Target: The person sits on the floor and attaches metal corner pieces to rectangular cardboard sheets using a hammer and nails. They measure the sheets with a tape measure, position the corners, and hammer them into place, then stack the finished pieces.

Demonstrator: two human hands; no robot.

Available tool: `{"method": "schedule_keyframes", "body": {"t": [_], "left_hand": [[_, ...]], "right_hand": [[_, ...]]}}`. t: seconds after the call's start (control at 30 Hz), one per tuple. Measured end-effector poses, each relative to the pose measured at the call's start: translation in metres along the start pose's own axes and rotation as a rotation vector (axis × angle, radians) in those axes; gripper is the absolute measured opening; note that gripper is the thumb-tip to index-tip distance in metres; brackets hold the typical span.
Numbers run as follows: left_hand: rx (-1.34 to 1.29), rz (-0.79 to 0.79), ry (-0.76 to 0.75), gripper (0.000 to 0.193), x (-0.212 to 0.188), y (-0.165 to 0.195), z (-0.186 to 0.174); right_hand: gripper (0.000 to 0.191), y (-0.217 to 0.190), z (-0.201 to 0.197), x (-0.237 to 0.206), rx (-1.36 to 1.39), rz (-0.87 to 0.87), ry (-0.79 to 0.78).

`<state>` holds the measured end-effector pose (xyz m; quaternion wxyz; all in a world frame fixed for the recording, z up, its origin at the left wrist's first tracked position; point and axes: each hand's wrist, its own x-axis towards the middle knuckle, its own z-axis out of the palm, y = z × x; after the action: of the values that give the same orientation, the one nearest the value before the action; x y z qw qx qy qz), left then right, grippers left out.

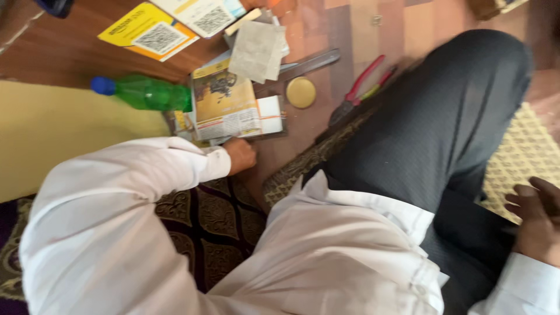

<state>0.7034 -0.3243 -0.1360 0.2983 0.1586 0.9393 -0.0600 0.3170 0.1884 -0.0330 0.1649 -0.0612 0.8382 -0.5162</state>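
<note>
While your left hand (240,156) curls, grip unclear, at the booklet's (227,105) near edge, pinch it firmly; right hand (536,219) rests loosely open.

Soft, even daylight fills the scene, casting only faint shadows on the floor. Motion blur smears the whole frame, heaviest on the red-handled pliers (357,87) far right and the white sleeve (116,221) near left, which glares almost overexposed.
</note>
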Motion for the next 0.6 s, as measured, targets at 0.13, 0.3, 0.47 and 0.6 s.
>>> {"method": "schedule_keyframes", "body": {"t": [0.13,0.3,0.47,0.6], "left_hand": [[-0.170,0.222,-0.625,0.013,0.032,0.015,-0.094],[-0.788,0.440,-0.271,0.010,0.076,0.024,-0.313],[-0.998,0.588,0.021,0.005,0.086,0.058,-0.466],[-1.278,0.572,0.463,0.003,0.082,0.077,-0.516]], "right_hand": [[0.029,-0.059,0.011,-0.018,0.203,0.016,0.096],[0.051,-0.124,0.024,-0.064,0.390,-0.045,-0.156],[0.083,-0.183,0.042,-0.083,0.703,-0.251,-0.631],[0.068,-0.206,0.061,-0.087,0.903,-0.085,-0.738]]}}
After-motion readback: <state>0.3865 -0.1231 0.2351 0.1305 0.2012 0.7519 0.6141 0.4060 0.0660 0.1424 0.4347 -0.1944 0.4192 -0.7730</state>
